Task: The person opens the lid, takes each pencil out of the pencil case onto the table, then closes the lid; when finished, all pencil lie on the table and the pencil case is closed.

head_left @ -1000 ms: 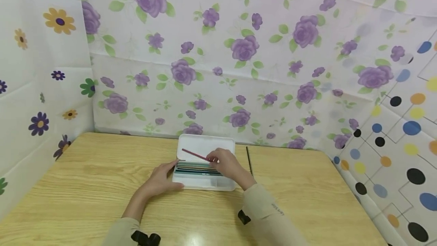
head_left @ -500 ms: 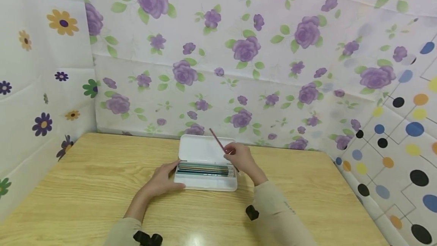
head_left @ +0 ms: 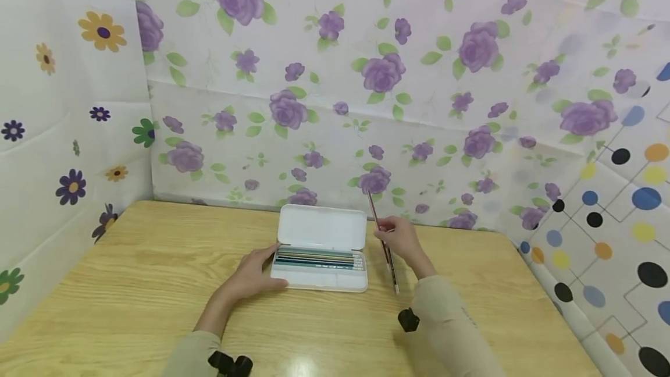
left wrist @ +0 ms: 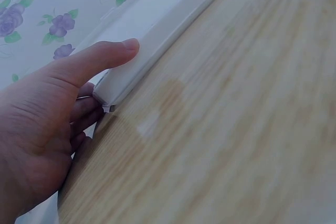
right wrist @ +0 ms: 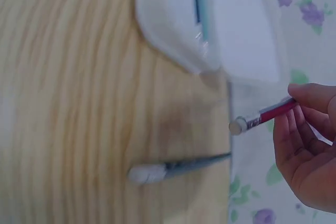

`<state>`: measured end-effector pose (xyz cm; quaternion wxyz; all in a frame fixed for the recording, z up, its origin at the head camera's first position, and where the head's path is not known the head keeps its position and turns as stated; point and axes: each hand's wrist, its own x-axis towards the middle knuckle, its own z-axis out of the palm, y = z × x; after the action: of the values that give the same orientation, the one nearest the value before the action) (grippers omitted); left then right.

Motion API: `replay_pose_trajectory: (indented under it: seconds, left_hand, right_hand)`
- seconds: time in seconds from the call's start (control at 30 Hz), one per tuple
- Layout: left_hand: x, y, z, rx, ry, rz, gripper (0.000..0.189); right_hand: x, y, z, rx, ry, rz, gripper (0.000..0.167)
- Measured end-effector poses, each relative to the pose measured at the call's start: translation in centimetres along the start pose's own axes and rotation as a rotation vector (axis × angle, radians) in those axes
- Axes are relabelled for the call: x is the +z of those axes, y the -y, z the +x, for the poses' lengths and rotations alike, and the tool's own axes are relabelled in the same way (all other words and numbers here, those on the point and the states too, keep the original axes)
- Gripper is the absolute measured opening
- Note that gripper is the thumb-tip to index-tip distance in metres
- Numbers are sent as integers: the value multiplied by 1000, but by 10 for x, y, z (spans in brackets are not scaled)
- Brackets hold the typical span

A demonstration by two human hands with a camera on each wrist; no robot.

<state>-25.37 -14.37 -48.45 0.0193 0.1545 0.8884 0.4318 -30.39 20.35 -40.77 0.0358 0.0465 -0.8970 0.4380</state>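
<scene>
An open white pencil case lies on the wooden table, with several dark and teal pencils side by side in its base. My left hand holds the case's left end, the thumb over its front rim in the left wrist view and the other fingers behind its end. Right of the case, my right hand pinches a red pencil between thumb and fingers, its eraser end pointing down toward the table. Close beside it on the table lies a dark pencil with a white eraser.
The wooden table reaches back to a hanging cloth with purple flowers. Patterned cloths also hang at the left and right sides.
My right hand has lifted the red pencil away from the case and carried it right, beside the dark pencil. The red pencil has swung steeper. My left hand stays on the case.
</scene>
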Motion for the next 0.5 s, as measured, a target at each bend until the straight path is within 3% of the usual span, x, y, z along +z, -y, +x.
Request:
replay_pose_trajectory:
  seconds: [0.5]
  left_hand:
    - [0, -4, 1, 12, 5, 14, 97]
  right_hand:
    - [-22, -45, -10, 171, 18, -10, 30]
